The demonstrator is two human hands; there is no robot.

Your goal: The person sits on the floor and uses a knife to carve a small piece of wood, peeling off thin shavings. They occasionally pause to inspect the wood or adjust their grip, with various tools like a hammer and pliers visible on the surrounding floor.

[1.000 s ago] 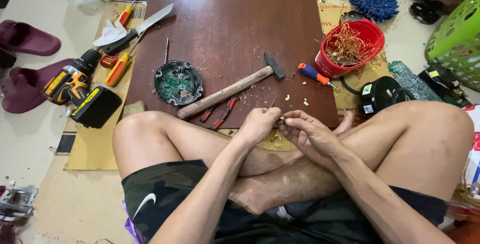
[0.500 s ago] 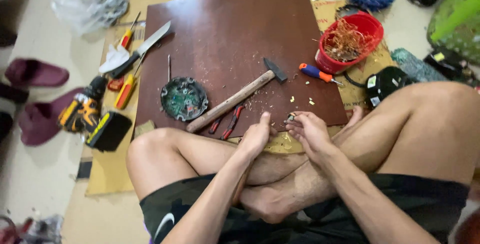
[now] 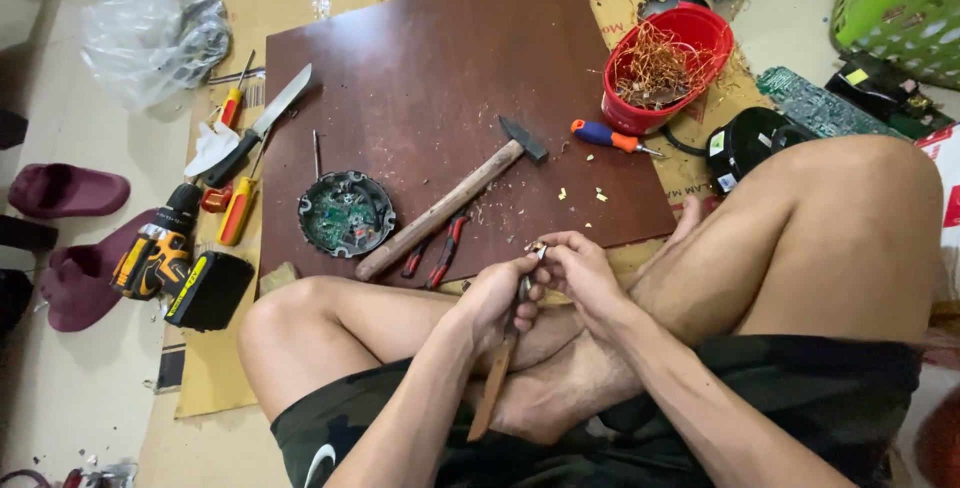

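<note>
Small metal part [image 3: 536, 247] pinched between both hands over crossed legs at board [image 3: 420, 68] edge, left hand [image 3: 497, 298] also clamped on wooden-handled tool [image 3: 495, 380], right hand [image 3: 582, 272] fingertips closed on part, hammer [image 3: 450, 200] and pliers [image 3: 435, 253] just beyond.

both forearms reach up from the lower frame to meet at centre, left hand [image 3: 497, 298] and right hand [image 3: 583, 273] curled close together, fingertips nearly touching.

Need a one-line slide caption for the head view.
Seated cross-legged, left hand grips a wooden-handled tool against a small part pinched by the right hand, beside a brown board with a hammer.
</note>
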